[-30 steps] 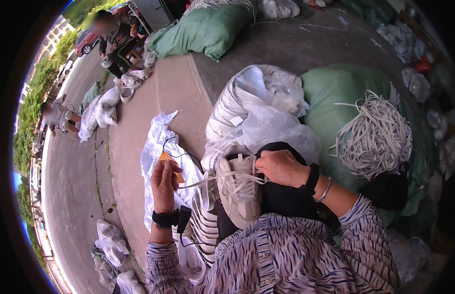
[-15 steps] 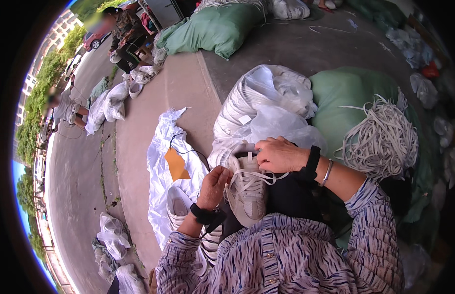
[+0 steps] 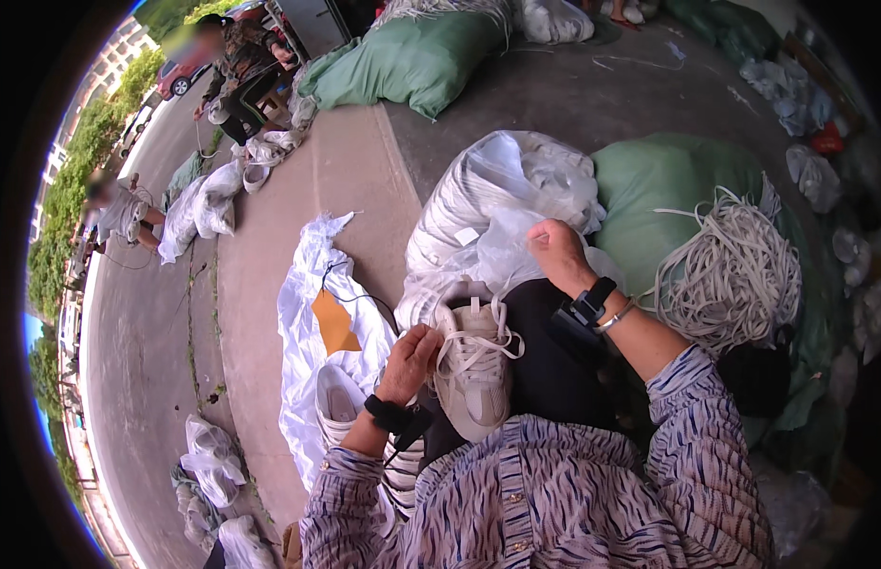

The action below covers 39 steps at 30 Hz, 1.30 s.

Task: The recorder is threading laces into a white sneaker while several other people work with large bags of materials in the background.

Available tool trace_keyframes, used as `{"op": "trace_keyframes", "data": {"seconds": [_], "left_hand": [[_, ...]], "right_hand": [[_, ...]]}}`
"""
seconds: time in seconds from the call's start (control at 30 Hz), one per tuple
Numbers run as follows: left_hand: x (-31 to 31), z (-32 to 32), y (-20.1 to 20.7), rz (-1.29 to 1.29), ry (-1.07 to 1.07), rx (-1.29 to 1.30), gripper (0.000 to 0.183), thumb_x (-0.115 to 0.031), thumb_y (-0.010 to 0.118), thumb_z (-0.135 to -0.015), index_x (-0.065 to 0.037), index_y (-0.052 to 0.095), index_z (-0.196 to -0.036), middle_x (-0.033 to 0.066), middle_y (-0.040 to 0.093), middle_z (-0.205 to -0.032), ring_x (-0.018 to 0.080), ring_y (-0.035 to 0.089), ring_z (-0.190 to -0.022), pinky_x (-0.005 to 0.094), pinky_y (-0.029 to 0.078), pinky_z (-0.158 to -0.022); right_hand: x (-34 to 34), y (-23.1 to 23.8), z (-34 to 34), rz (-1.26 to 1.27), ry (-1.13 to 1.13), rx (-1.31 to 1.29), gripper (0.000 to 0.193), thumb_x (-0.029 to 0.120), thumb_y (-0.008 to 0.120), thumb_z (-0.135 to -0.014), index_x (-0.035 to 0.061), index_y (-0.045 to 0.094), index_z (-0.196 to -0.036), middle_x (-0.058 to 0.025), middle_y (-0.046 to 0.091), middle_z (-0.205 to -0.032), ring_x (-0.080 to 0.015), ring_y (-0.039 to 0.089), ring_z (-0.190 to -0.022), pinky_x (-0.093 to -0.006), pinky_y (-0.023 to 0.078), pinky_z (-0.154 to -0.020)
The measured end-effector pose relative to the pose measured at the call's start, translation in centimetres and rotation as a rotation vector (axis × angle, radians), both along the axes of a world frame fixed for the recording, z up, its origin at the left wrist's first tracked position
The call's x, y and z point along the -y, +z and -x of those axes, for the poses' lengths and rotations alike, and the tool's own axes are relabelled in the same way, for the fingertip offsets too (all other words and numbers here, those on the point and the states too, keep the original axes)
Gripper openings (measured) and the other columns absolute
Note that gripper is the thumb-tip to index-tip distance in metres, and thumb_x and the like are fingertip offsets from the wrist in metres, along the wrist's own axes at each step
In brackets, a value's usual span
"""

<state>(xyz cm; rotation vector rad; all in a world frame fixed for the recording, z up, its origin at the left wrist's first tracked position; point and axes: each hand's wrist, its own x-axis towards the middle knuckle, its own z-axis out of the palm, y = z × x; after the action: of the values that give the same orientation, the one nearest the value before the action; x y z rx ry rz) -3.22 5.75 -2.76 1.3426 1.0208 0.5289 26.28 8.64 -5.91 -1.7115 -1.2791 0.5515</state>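
Note:
A beige-white sneaker (image 3: pixel 474 379) rests on my lap, toe toward me, its pale laces (image 3: pixel 478 351) looped loosely over the tongue. At the sneaker's left side, my left hand (image 3: pixel 409 363) is closed, fingertips pinched beside the laces. What lies between those fingertips is too small to make out. My right hand (image 3: pixel 559 254) is raised beyond the sneaker to the right, apart from it, over a clear plastic bag. Its fingers are curled closed and their tips are hidden. Left of my lap, another white shoe (image 3: pixel 339 394) lies by a white sheet (image 3: pixel 303 303).
A green sack (image 3: pixel 682 175) with a heap of pale laces (image 3: pixel 734 266) sits at my right. Ahead stands a white sack (image 3: pixel 459 199). An orange-brown card (image 3: pixel 334 322) lies on the sheet. Two people sit at the far left near bagged shoes (image 3: pixel 218 204).
My right hand has left the sneaker's collar and moved up and to the right. The lace on the right now hangs in a loose loop. My left hand stays by the sneaker.

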Motion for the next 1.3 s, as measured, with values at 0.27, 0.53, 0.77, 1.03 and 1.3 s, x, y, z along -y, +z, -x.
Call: {"op": "trace_keyframes", "data": {"seconds": [0.27, 0.53, 0.77, 1.03, 1.3], "left_hand": [[0.0, -0.2, -0.3, 0.125, 0.019, 0.074, 0.026, -0.028, 0.046, -0.096, -0.007, 0.054, -0.084, -0.0051, 0.045, -0.065, 0.0048, 0.038, -0.056, 0.0190, 0.031, -0.052], [0.6, 0.9, -1.1, 0.096, 0.015, 0.122, 0.025, -0.026, 0.049, -0.095, -0.006, 0.058, -0.082, -0.0041, 0.051, -0.072, 0.0048, 0.043, -0.065, 0.0192, 0.035, -0.060], [0.3, 0.6, -1.1, -0.046, -0.029, 0.118, 0.028, -0.027, 0.051, -0.094, -0.003, 0.057, -0.080, -0.0040, 0.050, -0.071, 0.0069, 0.045, -0.067, 0.0214, 0.038, -0.063], [-0.4, 0.1, -0.4, -0.035, -0.045, 0.081, 0.031, -0.025, 0.055, -0.092, -0.001, 0.058, -0.073, -0.0059, 0.049, -0.066, 0.0047, 0.041, -0.064, 0.0212, 0.036, -0.060], [0.0, -0.3, -0.2, 0.009, 0.047, 0.116, 0.028, -0.023, 0.057, -0.091, -0.002, 0.059, -0.073, -0.0079, 0.047, -0.065, 0.0027, 0.040, -0.064, 0.0198, 0.034, -0.059]], "right_hand": [[8.4, 6.9, 7.9, -0.198, 0.474, 0.570, 0.019, 0.021, 0.068, -0.071, 0.0062, 0.057, -0.073, -0.0078, 0.057, -0.088, -0.0236, 0.056, -0.086, -0.0371, 0.042, -0.072], [7.6, 6.4, 5.8, -0.140, 0.690, 0.552, 0.008, 0.009, 0.062, -0.073, 0.0017, 0.060, -0.072, -0.0118, 0.058, -0.097, -0.0266, 0.057, -0.091, -0.0327, 0.047, -0.079], [8.1, 7.4, 4.9, -0.179, 0.767, 0.290, 0.005, 0.004, 0.058, -0.076, 0.0026, 0.062, -0.076, -0.0144, 0.058, -0.104, -0.0295, 0.057, -0.095, -0.0348, 0.048, -0.081], [8.1, 6.4, 5.0, -0.120, 0.488, 0.220, 0.006, 0.001, 0.057, -0.077, 0.0051, 0.061, -0.080, -0.0074, 0.059, -0.083, -0.0261, 0.058, -0.079, -0.0316, 0.048, -0.067], [7.4, 8.7, 4.0, 0.451, 0.662, -0.518, 0.015, 0.011, 0.052, -0.085, 0.0020, 0.063, -0.085, -0.0066, 0.065, -0.079, -0.0155, 0.062, -0.073, -0.0278, 0.048, -0.063]]}}
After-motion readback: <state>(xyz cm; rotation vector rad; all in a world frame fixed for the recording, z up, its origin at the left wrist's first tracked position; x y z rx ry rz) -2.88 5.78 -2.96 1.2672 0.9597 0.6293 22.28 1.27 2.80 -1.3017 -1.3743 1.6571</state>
